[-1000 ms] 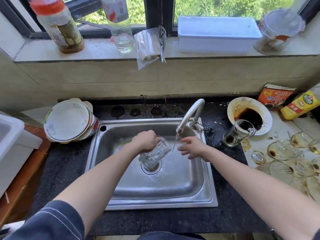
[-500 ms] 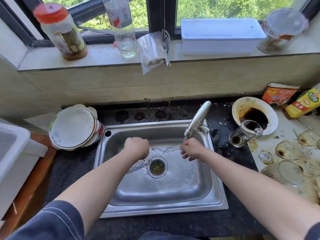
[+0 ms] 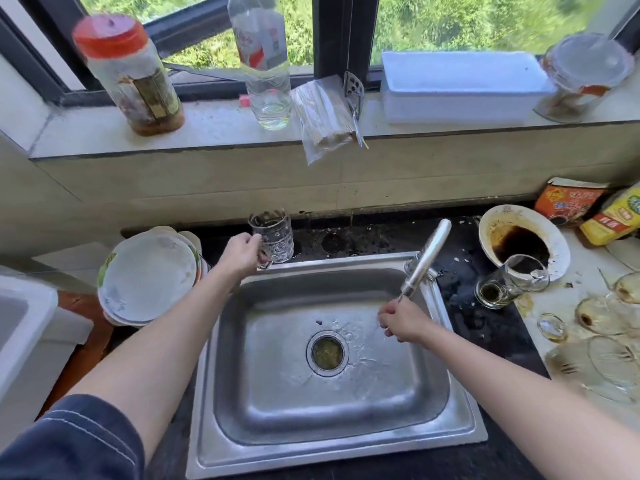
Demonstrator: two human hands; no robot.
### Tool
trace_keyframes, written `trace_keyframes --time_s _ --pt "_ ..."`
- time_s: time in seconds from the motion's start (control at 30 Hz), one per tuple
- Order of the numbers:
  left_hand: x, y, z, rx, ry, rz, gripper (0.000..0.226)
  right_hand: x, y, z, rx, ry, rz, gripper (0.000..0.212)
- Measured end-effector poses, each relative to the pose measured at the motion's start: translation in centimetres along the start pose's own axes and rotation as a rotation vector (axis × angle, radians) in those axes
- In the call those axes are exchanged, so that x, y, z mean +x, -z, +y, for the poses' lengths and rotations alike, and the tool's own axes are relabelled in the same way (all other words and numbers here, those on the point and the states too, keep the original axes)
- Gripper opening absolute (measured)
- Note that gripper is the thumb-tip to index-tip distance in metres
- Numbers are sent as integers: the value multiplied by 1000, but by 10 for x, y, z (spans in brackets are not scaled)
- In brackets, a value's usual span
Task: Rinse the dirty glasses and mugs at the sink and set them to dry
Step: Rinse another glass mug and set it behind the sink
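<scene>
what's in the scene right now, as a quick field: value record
left hand: grips the glass mug by its handle, upright, at the back-left corner of the sink
right hand: holds nothing, low in the sink just under the tap spout
sink floor: wet, no dishes in it
dirty mug: tilted on the counter right of the tap, beside the stained bowl
wine glasses: stained, lying on the right counter
plates: stacked left of the sink

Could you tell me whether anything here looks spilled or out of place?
Yes: brown liquid stains the pale counter around the dirty glasses on the right, and a plastic bag of wooden sticks overhangs the windowsill edge above the sink.
</scene>
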State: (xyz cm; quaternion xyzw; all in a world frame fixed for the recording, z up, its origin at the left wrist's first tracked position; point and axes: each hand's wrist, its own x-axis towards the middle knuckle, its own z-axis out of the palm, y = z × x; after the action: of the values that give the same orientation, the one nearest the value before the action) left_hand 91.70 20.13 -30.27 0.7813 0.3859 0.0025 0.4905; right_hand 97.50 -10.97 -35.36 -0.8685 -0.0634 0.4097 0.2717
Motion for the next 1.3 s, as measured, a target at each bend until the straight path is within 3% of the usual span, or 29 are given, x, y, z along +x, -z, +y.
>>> trace_keyframes --time_s 0.2,0.63,0.77,0.97,1.07,1.17,1.23,1.3 --pt "35 -7 -40 -65 19 78 32 1 -10 8 -78 -31 20 29" --pt "47 -23 -68 56 -6 104 32 -2 -26 23 -86 -93 6 22" --pt "41 -20 -62 171 -6 106 34 -6 -25 32 -115 -87 -3 25" --pt "-5 -30 -35 441 -29 286 34 -24 -8 38 -254 -23 60 29" --pt "-37 -55 -15 450 -84 215 29 -44 8 38 -303 48 182 3" --pt "-70 -96 3 376 -161 38 20 -59 23 54 -319 58 288 18" --pt "-94 -126 17 344 -201 -64 16 -68 38 68 -321 61 244 9" --pt "-115 -155 29 313 -230 -131 14 -73 55 86 -304 50 186 29"
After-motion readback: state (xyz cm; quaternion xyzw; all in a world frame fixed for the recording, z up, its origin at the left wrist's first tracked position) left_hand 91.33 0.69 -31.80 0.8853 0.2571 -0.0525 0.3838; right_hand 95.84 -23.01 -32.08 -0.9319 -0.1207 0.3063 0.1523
